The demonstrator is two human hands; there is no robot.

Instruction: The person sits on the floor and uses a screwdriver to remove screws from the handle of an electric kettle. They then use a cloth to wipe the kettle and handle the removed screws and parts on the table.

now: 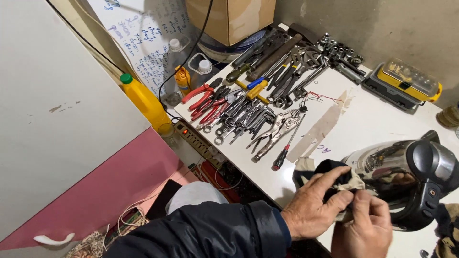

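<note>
1. The left hand (313,205) holds a dark rag (330,174). Its grip is pinched shut on the cloth, with the thumb and fingers pressed onto a pale bit of it.
2. The right hand (366,229) is just below and also pinches the rag. Its fingers are pressed together on the same pale bit.
3. The rag touches the side of a shiny metal kettle (397,162) with a black lid and handle. The kettle lies tilted on the white surface (377,114), right by both hands.
4. The kettle body looks bright and mirror-like, so the rubbing seems well along. I cannot tell if the far side is clean.
5. Pliers (203,95), wrenches (244,117) and a screwdriver (286,150) lie in a row well apart from the hands. A yellow bottle (143,100) stands off the surface's edge.
</note>
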